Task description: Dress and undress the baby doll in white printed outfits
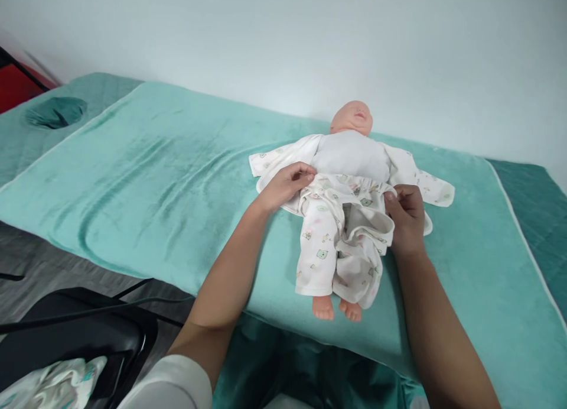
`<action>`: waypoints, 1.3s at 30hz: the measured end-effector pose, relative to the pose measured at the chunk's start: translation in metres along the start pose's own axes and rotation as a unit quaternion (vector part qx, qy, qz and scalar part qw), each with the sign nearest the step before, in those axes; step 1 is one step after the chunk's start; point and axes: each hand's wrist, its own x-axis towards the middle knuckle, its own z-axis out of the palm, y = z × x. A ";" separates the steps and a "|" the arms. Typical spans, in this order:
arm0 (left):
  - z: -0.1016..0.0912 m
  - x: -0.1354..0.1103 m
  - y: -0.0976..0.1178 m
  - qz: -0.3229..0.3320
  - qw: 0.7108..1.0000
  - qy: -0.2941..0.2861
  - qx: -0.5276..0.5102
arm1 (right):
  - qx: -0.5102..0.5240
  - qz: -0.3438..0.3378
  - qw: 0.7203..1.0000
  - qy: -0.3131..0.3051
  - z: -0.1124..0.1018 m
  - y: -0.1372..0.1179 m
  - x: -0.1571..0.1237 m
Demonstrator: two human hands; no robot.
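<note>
A baby doll lies on its back on the green bed cover, its head toward the wall and its bare feet toward me. White printed pants cover both legs, the leg on my right bunched and folded over. My left hand pinches the waistband at the doll's left-hand side as I see it. With thumb and fingers closed, my right hand grips the other side of the waistband. Beneath the doll a white printed jacket lies spread, sleeves out to both sides.
The green cover drapes over a bed with a face hole at the far left. A white wall stands behind. At lower left, a black chair holds a crumpled white cloth, with a dark cable nearby.
</note>
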 end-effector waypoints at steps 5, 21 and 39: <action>-0.003 -0.002 0.001 0.003 1.000 -0.016 0.012 | -0.003 0.005 1.000 -0.012 -0.001 0.004 0.001; -0.004 -0.007 -0.005 -0.104 0.991 -0.088 0.018 | 0.047 0.148 0.961 -0.229 -0.040 0.001 0.008; 0.020 -0.001 -0.011 -0.156 0.986 0.033 -0.049 | 0.033 0.198 0.943 -0.264 -0.040 -0.007 0.008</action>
